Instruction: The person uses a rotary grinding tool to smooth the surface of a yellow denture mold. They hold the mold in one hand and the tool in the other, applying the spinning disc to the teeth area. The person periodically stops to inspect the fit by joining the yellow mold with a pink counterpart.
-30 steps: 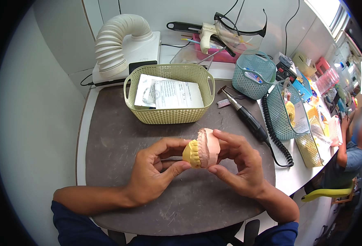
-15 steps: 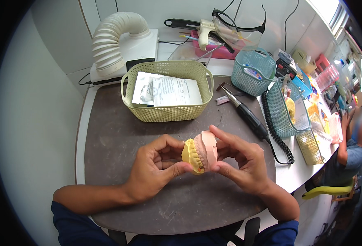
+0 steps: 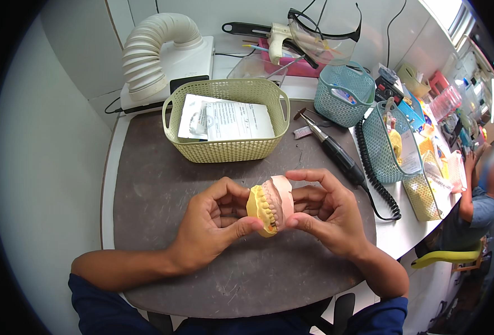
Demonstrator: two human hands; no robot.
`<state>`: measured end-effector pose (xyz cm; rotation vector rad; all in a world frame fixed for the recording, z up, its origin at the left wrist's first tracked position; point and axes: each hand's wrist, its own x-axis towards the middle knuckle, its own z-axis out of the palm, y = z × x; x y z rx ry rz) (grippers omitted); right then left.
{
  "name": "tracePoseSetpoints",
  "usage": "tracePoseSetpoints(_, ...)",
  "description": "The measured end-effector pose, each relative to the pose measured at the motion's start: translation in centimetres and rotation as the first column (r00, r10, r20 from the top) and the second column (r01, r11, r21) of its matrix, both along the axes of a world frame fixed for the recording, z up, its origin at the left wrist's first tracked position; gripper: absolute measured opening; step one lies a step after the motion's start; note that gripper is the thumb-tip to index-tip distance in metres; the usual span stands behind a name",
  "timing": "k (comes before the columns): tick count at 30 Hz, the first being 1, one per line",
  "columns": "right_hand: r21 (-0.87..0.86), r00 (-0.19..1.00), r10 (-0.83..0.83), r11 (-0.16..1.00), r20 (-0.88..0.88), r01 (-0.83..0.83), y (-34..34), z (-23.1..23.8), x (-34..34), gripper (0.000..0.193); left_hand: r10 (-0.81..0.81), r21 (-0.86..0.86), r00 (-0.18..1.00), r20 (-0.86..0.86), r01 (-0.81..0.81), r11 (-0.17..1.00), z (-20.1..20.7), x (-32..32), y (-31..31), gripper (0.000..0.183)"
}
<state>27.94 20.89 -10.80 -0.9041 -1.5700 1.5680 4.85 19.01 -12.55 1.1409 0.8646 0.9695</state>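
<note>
Two plaster dental casts meet tooth to tooth above the dark work mat. The yellow dental cast (image 3: 258, 207) is on the left, with a small orange-brown spot near its lower end. My left hand (image 3: 213, 220) pinches it between thumb and fingers. On the right is the pink dental cast (image 3: 283, 198), gripped by my right hand (image 3: 333, 215) with the thumb low on its side; the index finger reaches along its top edge. Parts of the fingers behind the casts are hidden.
A green basket (image 3: 224, 152) with papers and packets stands beyond my hands. At right lies a black rotary handpiece (image 3: 339, 156) with a coiled cord, beside blue baskets (image 3: 345, 111). A white ribbed hose (image 3: 143, 56) stands at back left. Another person (image 3: 470, 215) sits far right.
The joined casts have turned slightly, showing more of their tooth rows. My right index finger has straightened a little over the pink cast. The whole view has shifted slightly.
</note>
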Motion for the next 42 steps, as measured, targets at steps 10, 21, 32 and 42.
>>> tracePoseSetpoints(10,0.005,0.999,0.024,1.0,0.024,-0.024,0.17,0.19,0.02,0.062,0.028,0.021,0.999,0.046,-0.029,0.999,0.02,0.12,-0.01,0.037)
tracePoseSetpoints(21,-0.028,1.0,0.01,1.0,-0.014,-0.01,-0.03,-0.07,-0.25,0.055,0.039,-0.027,0.998,0.039,-0.038,0.999,0.2,0.14,0.11,0.04)
tracePoseSetpoints(32,-0.086,1.0,-0.001,0.996,-0.02,-0.001,-0.17,-0.01,-0.32,0.056,0.061,0.004,0.998,0.015,-0.061,0.998,0.41,0.06,0.04,0.042)
tracePoseSetpoints(42,-0.094,1.0,0.01,0.995,-0.017,-0.012,-0.17,0.08,-0.34,0.054,0.058,0.005,0.998,0.013,-0.058,0.998,0.45,0.04,0.1,0.041)
